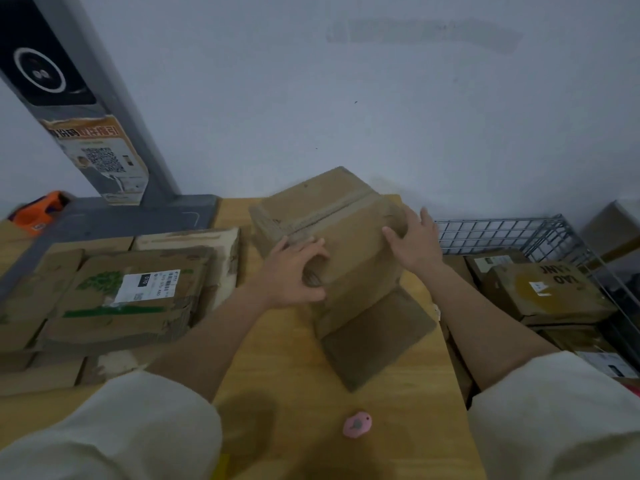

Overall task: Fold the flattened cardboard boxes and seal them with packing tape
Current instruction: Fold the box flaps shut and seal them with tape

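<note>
A person stands at a wooden table (277,358) with a brown cardboard box (329,233) in the middle of it, already folded up into a box shape. The box is tipped up on one edge, so the taped seam on top faces the person and a loose flap (374,341) sticks out flat on the table below. The left hand (294,271) curls around something near the box's front side; it may be a roll of tape, but it is too blurry to tell. The right hand (412,240) lies flat with fingers spread on the box's right side, likely to keep it from sliding while the tape goes on. A pile of flat boxes (114,296) waits on the left, close by for the next turn. Finished boxes (550,292) sit in a wire basket (519,233) on the right. A small pink thing (356,425) lies near the table's front edge.
</note>
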